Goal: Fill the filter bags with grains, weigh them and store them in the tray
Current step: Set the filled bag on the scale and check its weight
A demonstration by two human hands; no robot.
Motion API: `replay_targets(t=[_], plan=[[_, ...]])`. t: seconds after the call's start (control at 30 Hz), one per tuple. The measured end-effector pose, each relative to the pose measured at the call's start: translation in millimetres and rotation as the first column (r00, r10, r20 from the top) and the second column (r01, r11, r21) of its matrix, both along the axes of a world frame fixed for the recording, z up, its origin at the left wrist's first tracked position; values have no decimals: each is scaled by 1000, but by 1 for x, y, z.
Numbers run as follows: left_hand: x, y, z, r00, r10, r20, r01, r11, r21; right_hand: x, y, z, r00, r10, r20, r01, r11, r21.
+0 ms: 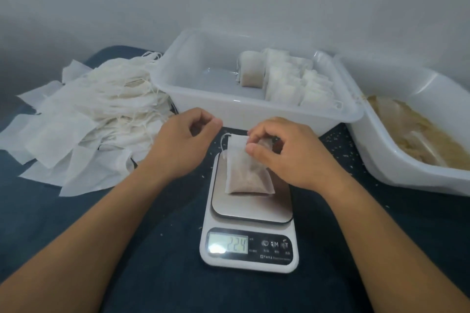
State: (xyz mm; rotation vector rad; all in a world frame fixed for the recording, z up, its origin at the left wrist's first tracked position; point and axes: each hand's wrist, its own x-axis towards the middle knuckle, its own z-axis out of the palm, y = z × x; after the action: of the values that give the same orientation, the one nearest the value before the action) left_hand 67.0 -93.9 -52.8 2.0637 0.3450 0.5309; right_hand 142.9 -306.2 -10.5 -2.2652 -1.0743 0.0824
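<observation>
The big translucent white plastic tray (193, 99) sits straight ahead of me, beyond the scale, with finished bags stacked along its right side. To my right is a second white plastic tub of tan grains (407, 132); to my left, a loose heap of empty white filter bags with strings (84, 114). Just in front of me is the white digital kitchen scale with a steel platform (250, 211), its display reading what looks like 22.4.

The filled white drawstring filter bag (248, 170) lies flat on the platform, long axis running away from me, brown grains settled at the near end, mouth toward the tray. My right hand (287, 152) is on it, thumb and fingertips pinching the top edge. My left hand (183, 142) hovers just left of the bag, fingers curled; I seem to pinch the string, though I can't tell for certain. The tray lies directly beyond the bag, so I judge my right hand best placed to carry it over.
</observation>
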Motion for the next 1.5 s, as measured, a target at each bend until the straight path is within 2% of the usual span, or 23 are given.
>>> replay_targets(t=[0.1,0.27,0.3,0.37,0.43,0.5,0.57,0.7,0.87,0.93,1.0,1.03,1.07,1.13,1.2,1.23,1.3,1.5], plan=[[-3,-4,2,999,-35,23,35,999,-8,-3,-1,2,999,0,-45,1,1000,28],[-10,-10,11,992,-108,61,112,992,-64,-9,-5,13,999,22,26,-24,996,80],[-13,-11,13,981,-177,83,187,973,-135,-11,-7,18,999,26,40,-30,994,109],[-18,-14,17,925,-357,131,380,881,-283,-16,-12,28,995,35,88,-51,982,183],[-22,-22,18,848,-509,146,528,793,-305,-22,-18,40,988,49,145,-84,966,243],[-20,-33,19,804,-586,98,590,766,-255,-26,-22,51,976,51,210,-110,954,280],[-16,-47,22,820,-570,53,565,789,-240,-29,-27,60,962,43,271,-128,944,305],[-6,-63,32,875,-476,94,484,867,-115,-31,-40,73,942,53,332,-159,940,301],[2,-69,43,913,-406,35,407,907,-107,-27,-60,82,940,49,339,-153,945,287],[7,-72,47,935,-353,-18,351,933,-77,-13,-77,90,964,-68,256,-30,932,362],[11,-76,47,952,-304,-39,302,952,-51,15,-103,96,941,-313,133,222,863,454],[14,-79,47,955,-292,-44,291,956,-40,33,-119,96,880,-466,93,386,816,430],[15,-82,46,957,-286,-52,285,958,-22,52,-135,95,794,-603,73,549,764,339],[17,-88,44,955,-291,-63,292,956,19,86,-168,84,656,-749,95,752,659,3],[17,-93,40,948,-309,-72,313,948,58,108,-189,67,626,-772,109,760,573,-306],[17,-96,38,944,-320,-78,326,942,80,114,-195,59,627,-772,100,736,547,-398],[16,-98,35,942,-324,-86,332,936,119,122,-202,47,634,-768,93,705,524,-478],[11,-95,25,945,-307,-116,322,934,156,137,-210,32,655,-735,172,701,508,-500]])
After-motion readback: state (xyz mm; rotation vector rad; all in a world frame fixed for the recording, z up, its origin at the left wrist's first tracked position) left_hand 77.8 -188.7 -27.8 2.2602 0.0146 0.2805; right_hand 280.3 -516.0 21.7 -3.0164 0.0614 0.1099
